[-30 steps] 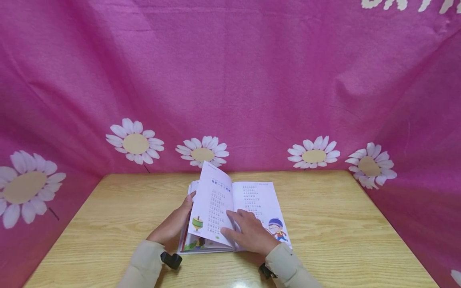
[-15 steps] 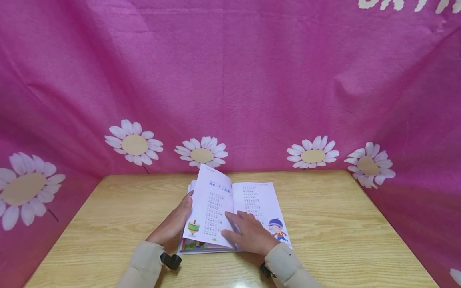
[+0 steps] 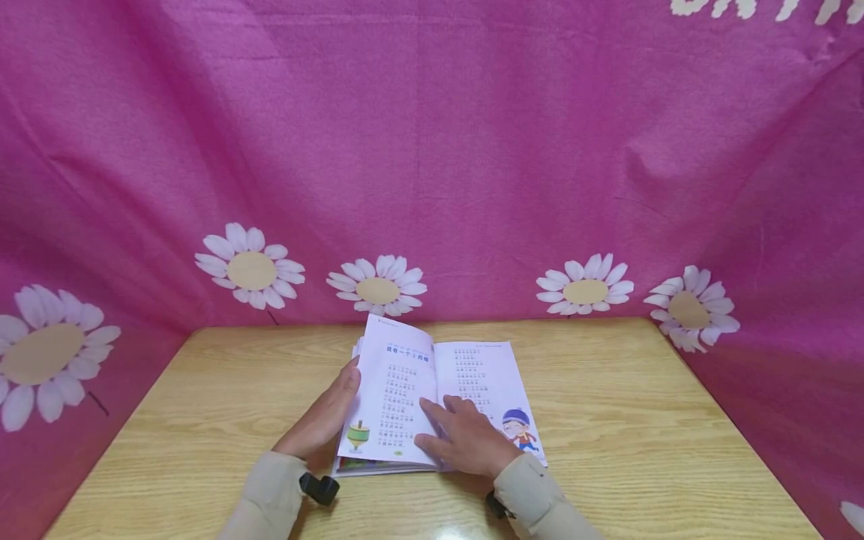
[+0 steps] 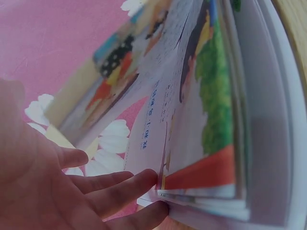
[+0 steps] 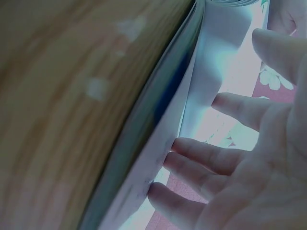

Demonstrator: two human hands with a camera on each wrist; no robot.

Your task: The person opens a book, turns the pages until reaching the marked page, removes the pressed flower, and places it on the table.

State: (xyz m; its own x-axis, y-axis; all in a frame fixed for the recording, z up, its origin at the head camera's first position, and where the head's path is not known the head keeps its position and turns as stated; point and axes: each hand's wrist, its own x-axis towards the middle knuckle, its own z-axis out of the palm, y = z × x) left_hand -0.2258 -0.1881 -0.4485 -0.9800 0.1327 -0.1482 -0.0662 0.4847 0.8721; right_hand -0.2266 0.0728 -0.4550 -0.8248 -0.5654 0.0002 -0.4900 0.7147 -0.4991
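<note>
An illustrated children's book point(image 3: 496, 375) lies spread on the table, with printed text and a boy in a blue cap on its right page. Its left leaf point(image 3: 394, 397), showing a green spinning top, is raised a little over the pages beneath. At the book's left edge is my left hand point(image 3: 324, 416); in the left wrist view its extended fingers point(image 4: 124, 191) touch the page edges near a colourful picture. My right hand point(image 3: 469, 439) rests near the central fold, fingers spread and straight. Its fingertips point(image 5: 180, 143) meet the paper in the right wrist view.
The wooden table point(image 3: 641, 420) extends around the book on all sides. Behind it and along both sides hangs a pink cloth point(image 3: 472, 150) printed with white daisies. A black device point(image 3: 319, 489) is strapped at the left wrist, with another point(image 3: 496, 505) at the right.
The left leaf has sunk lower toward the left, covering more of the picture beneath it. My left hand has shifted very slightly with it; the right hand has stayed nearly in place.
</note>
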